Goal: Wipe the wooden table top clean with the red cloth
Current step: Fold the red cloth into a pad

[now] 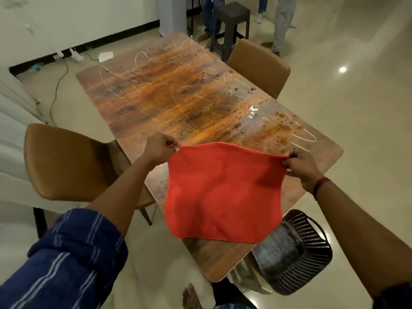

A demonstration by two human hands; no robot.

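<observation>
A red cloth (220, 192) hangs spread out in the air above the near end of the wooden table top (178, 97). My left hand (159, 148) pinches its upper left corner. My right hand (301, 168) pinches its upper right corner. The cloth's lower edge hangs loose over the table's near corner. The table top carries pale squiggly lines, brown spots and a wet patch (253, 111) toward the right side.
A tan chair (71, 166) stands at the table's left side and another tan chair (258, 65) at the far right. A black slatted basket (296, 250) sits on the floor at the near right. A dark stool (231, 21) and people's legs stand beyond the far end.
</observation>
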